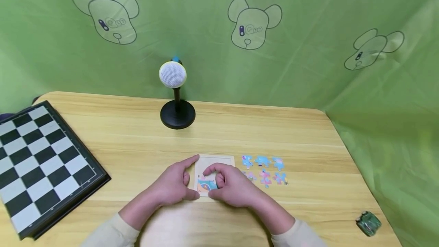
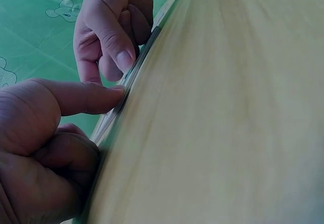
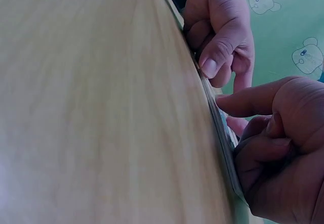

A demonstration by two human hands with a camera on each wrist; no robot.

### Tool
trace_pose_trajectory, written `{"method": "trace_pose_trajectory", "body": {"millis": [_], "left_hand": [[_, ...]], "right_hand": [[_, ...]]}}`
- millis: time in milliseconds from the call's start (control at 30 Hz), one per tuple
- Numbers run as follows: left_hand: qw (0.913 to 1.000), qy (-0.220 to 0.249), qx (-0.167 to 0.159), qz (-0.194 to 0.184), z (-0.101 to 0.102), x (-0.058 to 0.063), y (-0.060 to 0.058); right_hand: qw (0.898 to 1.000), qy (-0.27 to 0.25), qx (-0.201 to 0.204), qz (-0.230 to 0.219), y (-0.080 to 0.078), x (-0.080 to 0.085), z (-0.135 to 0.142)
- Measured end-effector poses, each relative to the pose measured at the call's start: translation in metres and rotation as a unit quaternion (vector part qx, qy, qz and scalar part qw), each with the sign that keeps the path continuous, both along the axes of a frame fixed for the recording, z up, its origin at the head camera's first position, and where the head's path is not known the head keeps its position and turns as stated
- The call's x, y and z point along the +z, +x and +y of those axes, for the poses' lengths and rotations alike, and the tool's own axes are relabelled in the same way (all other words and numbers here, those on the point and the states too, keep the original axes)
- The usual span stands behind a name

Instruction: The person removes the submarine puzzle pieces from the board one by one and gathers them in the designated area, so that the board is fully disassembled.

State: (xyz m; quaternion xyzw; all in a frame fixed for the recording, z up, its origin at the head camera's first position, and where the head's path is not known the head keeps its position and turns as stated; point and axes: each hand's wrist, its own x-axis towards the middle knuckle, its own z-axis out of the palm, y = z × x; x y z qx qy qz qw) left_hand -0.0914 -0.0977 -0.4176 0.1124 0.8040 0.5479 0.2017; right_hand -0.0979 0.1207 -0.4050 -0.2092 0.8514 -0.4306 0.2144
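A small pale jigsaw tray (image 1: 216,157) lies on the table, with joined puzzle pieces (image 1: 207,186) of orange and teal in its lower part. My left hand (image 1: 173,181) holds the tray's left side, forefinger at the top corner and thumb at the bottom; its other fingers are curled in. Over the tray's right side, my right hand (image 1: 234,186) has a bent forefinger reaching down to the pieces and its thumb by the near rim. The left wrist view shows the left thumb (image 2: 93,97) against the tray edge. I cannot tell whether the right hand pinches a piece.
Several loose blue and pink puzzle pieces (image 1: 262,161) lie right of the tray. A black-and-white chessboard (image 1: 37,153) is at the left. A microphone-like object on a round black stand (image 1: 177,114) stands behind. A small dark green object (image 1: 368,223) sits near the right edge.
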Motion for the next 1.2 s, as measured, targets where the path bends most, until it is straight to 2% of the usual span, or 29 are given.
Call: {"method": "trace_pose_trajectory", "body": {"millis": [500,833,1200], "left_hand": [[1.0000,-0.005,0.001,0.003,-0.0001,-0.0011,-0.0002],[1.0000,-0.007,-0.002,0.000,0.0003,-0.0015,-0.0003],[1.0000,0.000,-0.002,-0.005,0.0006,-0.0017,-0.0003]], "right_hand": [[1.000,-0.008,-0.005,-0.003,0.0005,-0.0014,-0.0012],[1.000,-0.005,-0.006,0.012,0.0034,-0.0022,0.0002],[0.999,0.043,0.008,0.029,0.0027,0.0014,-0.0015]]}}
